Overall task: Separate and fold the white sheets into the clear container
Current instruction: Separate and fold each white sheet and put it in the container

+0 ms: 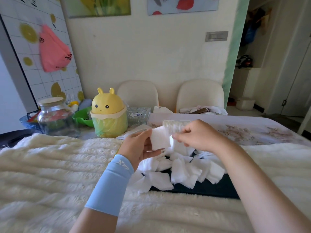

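Head view: left hand (143,147) pinches folded white square sheet (159,139). Right hand (200,135), fingers curled, seems to grip small clear ribbed plastic container (175,126), just up-right of the sheet, touching. Insert goes rightward. Loose white sheet pile (185,169) lies below both hands.

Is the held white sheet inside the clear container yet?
Out: the left hand holds the white sheet beside the clear container in the right hand.

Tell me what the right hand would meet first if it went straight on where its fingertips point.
Probably the white sheet pinched in the left hand: the right hand, gripping the clear container, points its fingertips left at it, nearly touching. Depth is unclear.
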`<state>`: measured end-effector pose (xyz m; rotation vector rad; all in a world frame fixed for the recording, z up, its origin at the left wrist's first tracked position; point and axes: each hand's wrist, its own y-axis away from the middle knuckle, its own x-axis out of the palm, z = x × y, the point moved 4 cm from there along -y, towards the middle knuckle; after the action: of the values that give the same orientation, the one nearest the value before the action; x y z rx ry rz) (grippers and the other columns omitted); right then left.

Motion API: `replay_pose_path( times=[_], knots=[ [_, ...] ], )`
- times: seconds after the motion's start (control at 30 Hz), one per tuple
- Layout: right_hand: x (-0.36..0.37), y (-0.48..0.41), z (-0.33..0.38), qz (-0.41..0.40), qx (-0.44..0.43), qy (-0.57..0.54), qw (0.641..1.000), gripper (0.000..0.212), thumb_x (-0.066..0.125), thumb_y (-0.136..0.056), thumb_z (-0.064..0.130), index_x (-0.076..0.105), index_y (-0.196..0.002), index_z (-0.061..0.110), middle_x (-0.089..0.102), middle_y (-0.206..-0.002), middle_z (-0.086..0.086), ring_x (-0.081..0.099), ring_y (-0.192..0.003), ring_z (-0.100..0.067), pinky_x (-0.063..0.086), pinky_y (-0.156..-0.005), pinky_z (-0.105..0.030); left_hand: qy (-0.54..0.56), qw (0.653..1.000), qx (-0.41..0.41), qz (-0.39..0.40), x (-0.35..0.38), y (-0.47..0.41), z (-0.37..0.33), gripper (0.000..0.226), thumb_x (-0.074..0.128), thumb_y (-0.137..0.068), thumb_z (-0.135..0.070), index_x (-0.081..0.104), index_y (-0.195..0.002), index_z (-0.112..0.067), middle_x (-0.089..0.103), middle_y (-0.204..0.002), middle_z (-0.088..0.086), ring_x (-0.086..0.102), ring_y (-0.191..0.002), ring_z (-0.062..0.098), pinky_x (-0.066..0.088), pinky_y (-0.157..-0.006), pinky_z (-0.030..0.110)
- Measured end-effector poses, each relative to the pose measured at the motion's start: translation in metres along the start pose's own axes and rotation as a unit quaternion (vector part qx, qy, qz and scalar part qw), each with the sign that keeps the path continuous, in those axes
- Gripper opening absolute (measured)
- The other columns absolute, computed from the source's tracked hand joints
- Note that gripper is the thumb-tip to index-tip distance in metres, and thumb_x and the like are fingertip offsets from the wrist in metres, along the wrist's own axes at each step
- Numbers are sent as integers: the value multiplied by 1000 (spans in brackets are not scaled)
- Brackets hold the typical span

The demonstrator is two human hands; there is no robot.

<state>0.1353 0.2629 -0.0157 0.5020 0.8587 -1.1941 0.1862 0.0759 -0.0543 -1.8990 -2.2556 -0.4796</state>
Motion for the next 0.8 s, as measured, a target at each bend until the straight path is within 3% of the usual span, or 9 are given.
replay_pose_path(
  times=[0.1,0.23,0.3,0.37,0.5,0.57,0.63,0.73,0.8],
  knots=[
    [15,9,-2,100,67,179,976,65,70,-59,78,65,-71,13,67,-66,-1,59,-60,-17,47,-62,-30,-2,1000,-1,5,-4,0,-2,21,62,-96,-21,65,-103,-2,72,-102,24,74,-79,33,60,-57,29],
    [33,15,4,188,40,209,959,43,86,-65,56,68,-86,23,67,-83,9,64,-77,-14,48,-64,-27,-35,999,5,19,-6,1,-1,16,67,-90,-7,67,-99,6,73,-99,24,75,-77,27,60,-61,23],
    [25,14,6,176,16,143,974,32,88,-72,42,68,-92,27,68,-92,11,65,-83,-11,50,-68,-26,-41,999,11,11,-8,0,-1,11,66,-90,-3,67,-96,6,73,-96,22,75,-73,25,60,-60,22],
    [15,14,6,148,12,48,988,24,88,-75,30,71,-90,24,73,-90,4,66,-73,-10,49,-63,-26,-52,999,14,2,-9,0,-1,9,66,-90,-3,67,-96,5,74,-93,21,75,-72,24,59,-59,22],
    [8,13,0,135,7,-26,991,19,86,-76,21,73,-89,19,76,-83,1,70,-73,-12,57,-71,-36,-86,995,28,-31,-11,-3,0,4,66,-91,-4,68,-93,0,74,-94,19,75,-77,27,60,-59,25],
    [4,12,-3,122,8,-72,990,18,84,-79,16,71,-92,17,75,-84,-1,68,-68,-10,55,-69,-32,-102,993,40,-50,-12,-3,-2,4,66,-92,-6,69,-91,-3,72,-98,19,75,-79,28,61,-59,26],
    [1,11,-3,119,-2,-170,978,18,76,-85,5,68,-100,12,73,-83,-2,65,-65,-8,51,-66,-27,-111,990,53,-64,-14,-2,-5,7,64,-93,-7,68,-89,-2,70,-98,19,74,-77,27,61,-58,26],
    [0,7,-4,108,-7,-305,946,24,64,-92,-3,68,-114,6,70,-88,-9,64,-77,-19,53,-65,-28,-116,989,63,-72,-14,0,-7,11,64,-94,-8,66,-86,0,69,-99,19,73,-83,30,61,-57,26],
    [2,6,-3,94,-1,-364,927,23,59,-94,-5,70,-112,5,68,-89,-13,63,-76,-20,54,-62,-28,-114,990,61,-63,-10,0,-5,10,64,-93,-8,68,-89,0,69,-100,20,72,-87,31,60,-57,27]
  ],
)
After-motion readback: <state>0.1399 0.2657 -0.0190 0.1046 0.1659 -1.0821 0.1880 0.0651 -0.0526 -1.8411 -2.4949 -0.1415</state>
